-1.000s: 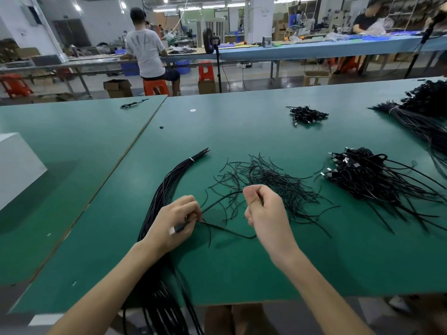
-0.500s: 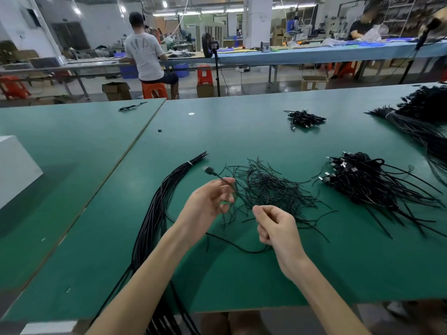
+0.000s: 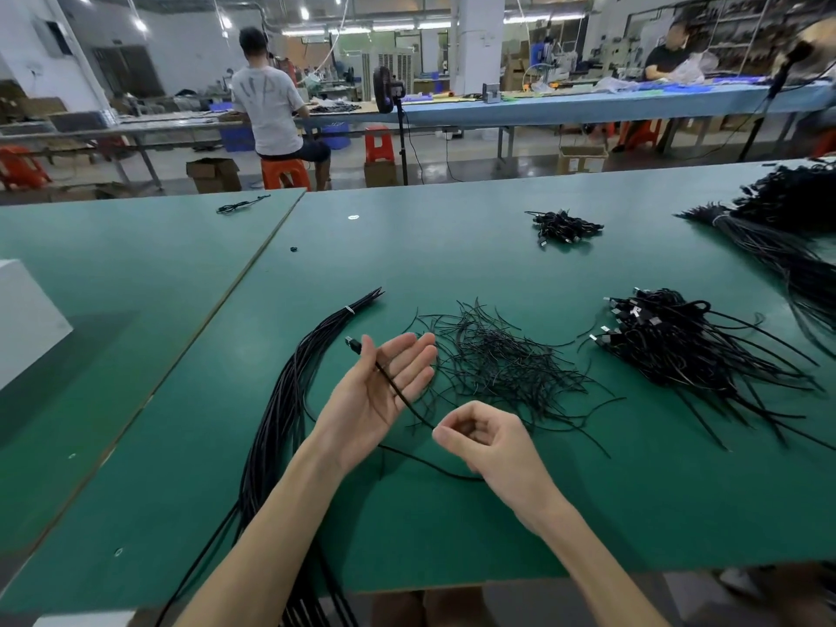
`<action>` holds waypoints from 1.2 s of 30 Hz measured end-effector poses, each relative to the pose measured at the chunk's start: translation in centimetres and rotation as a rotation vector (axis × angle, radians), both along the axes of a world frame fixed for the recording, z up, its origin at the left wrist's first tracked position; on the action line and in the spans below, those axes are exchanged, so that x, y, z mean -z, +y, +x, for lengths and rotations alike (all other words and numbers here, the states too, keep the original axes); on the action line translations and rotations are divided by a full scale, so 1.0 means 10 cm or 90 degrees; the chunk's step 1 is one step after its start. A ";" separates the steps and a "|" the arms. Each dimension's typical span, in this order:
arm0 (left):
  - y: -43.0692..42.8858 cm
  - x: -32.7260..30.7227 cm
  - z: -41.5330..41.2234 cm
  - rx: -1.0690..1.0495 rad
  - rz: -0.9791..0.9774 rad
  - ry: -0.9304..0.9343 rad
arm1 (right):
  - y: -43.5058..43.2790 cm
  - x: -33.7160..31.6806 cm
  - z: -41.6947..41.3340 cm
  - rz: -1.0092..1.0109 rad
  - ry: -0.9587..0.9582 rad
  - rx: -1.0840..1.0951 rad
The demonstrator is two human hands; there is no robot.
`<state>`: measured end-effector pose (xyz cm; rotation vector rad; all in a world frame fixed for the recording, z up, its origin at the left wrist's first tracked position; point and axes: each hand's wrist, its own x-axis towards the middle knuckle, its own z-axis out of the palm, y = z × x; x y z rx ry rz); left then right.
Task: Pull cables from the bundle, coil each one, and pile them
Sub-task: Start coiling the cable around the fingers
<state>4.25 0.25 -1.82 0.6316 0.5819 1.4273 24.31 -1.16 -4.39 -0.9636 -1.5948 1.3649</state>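
Cable (image 3: 393, 386) looks light, limp; I'd grip near its plug (image 3: 353, 344); left hand (image 3: 368, 402) fingers (image 3: 407, 355) released under it; right hand (image 3: 488, 445) pinches it.

You have one camera, worn on your head, looking forward and down across the green table (image 3: 588, 513). The table's near edge runs along the bottom of the view, and your forearms come in from there. Your left hand (image 3: 375, 395) and right hand (image 3: 488, 441), with the cable (image 3: 393, 386) between them, sit close to the lens in the low middle. The wide angle reaches the bundle (image 3: 280, 414) at near left and the pile (image 3: 678, 350) to the right. At the top it takes in the far blue bench (image 3: 588, 104).
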 end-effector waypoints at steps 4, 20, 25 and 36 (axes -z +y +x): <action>0.02 -0.02 -0.03 -0.039 -0.002 -0.103 | -0.01 -0.01 -0.01 0.017 -0.015 -0.019; -0.21 -0.42 -0.31 0.456 0.209 -0.030 | -0.04 -0.02 0.00 0.130 -0.108 0.055; -0.32 -0.54 -0.14 0.601 0.087 0.726 | -0.06 -0.04 -0.02 0.139 -0.111 0.077; -0.21 -0.35 0.28 0.010 0.110 1.146 | -0.08 -0.06 0.02 0.080 0.089 0.065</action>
